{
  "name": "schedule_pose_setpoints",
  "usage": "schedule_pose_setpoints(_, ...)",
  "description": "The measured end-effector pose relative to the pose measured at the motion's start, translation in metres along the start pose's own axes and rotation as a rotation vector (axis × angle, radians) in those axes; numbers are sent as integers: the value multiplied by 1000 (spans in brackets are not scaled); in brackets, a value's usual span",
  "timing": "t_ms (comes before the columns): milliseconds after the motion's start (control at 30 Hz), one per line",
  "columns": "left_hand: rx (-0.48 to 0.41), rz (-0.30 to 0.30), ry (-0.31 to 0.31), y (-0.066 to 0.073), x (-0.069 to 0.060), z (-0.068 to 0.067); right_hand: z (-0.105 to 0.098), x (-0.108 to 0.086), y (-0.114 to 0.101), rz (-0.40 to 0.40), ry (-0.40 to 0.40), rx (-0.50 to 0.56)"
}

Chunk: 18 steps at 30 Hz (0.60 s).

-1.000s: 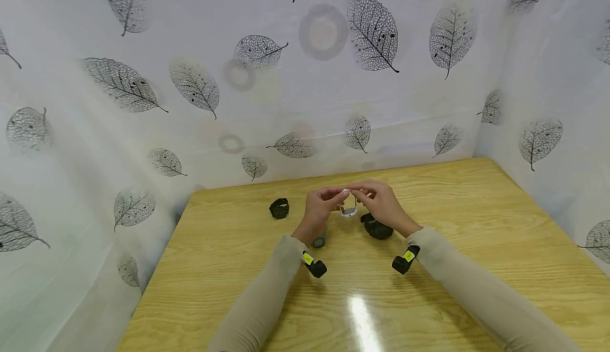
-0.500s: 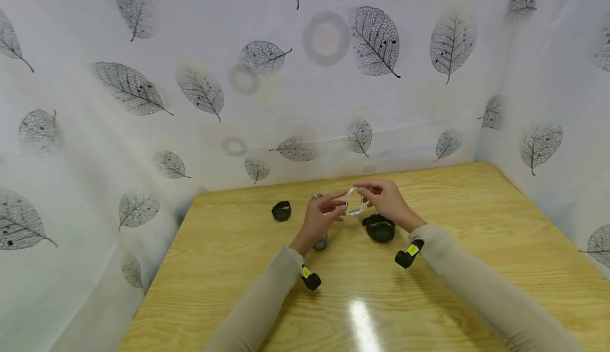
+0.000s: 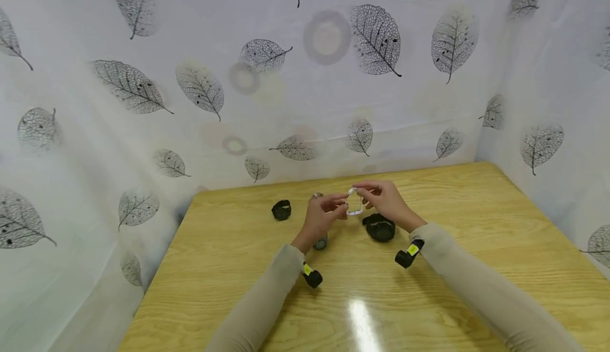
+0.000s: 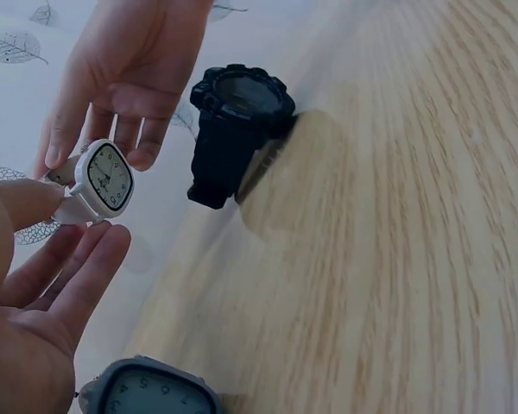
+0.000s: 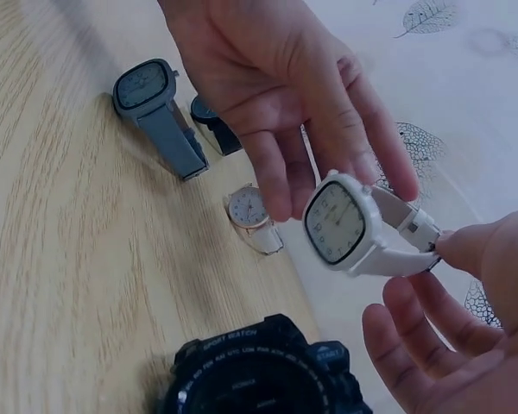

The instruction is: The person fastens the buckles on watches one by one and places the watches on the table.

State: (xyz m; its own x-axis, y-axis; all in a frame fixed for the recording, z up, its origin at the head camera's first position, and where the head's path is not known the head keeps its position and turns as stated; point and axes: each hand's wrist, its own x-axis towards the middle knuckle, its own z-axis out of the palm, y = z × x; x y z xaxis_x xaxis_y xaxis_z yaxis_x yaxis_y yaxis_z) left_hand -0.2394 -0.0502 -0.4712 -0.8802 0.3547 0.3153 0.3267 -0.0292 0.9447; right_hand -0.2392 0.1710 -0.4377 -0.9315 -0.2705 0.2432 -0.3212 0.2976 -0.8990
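A white wristwatch [image 3: 355,213] with a squarish case is held above the table, its strap fastened into a loop. My right hand [image 3: 388,204] pinches the strap at the buckle end between thumb and fingers, as the right wrist view shows. From the other side, my left hand [image 3: 319,218] grips the strap beside the case with thumb and fingers. The dial [image 4: 110,178] faces the left wrist camera. Below my right hand lies a large black sports watch [image 3: 381,230]. Beneath my left wrist is a grey watch [image 3: 321,244], partly hidden in the head view.
Farther left stands a small black watch [image 3: 281,211]. Behind my left hand, a small round watch [image 5: 249,207] with a pale strap lies on the wooden table [image 3: 229,267]. A leaf-printed curtain [image 3: 305,98] closes off the back and sides.
My hands were together at the top of the strap with the watch hanging below. They have moved apart, the left lower beside the case, and the white watch has turned to show its open loop.
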Motion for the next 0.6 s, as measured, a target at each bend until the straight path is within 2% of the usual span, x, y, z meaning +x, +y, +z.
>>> schedule_pose_setpoints(133, -137, -78, 18, 4, 3, -1, -2, 0, 2, -13, -35, 16)
schedule_pose_setpoints(267, -223, -150, 76, 8, 7, -3, -5, -3, 2, -38, -83, 38)
schedule_pose_setpoints(367, -254, -177, 101, 10, 9, -4, -7, -5, 2, -48, -117, 47)
schedule_pose_setpoints(600, -273, -200, 94, 11, 9, -2, -8, -8, 5, -51, -147, 41)
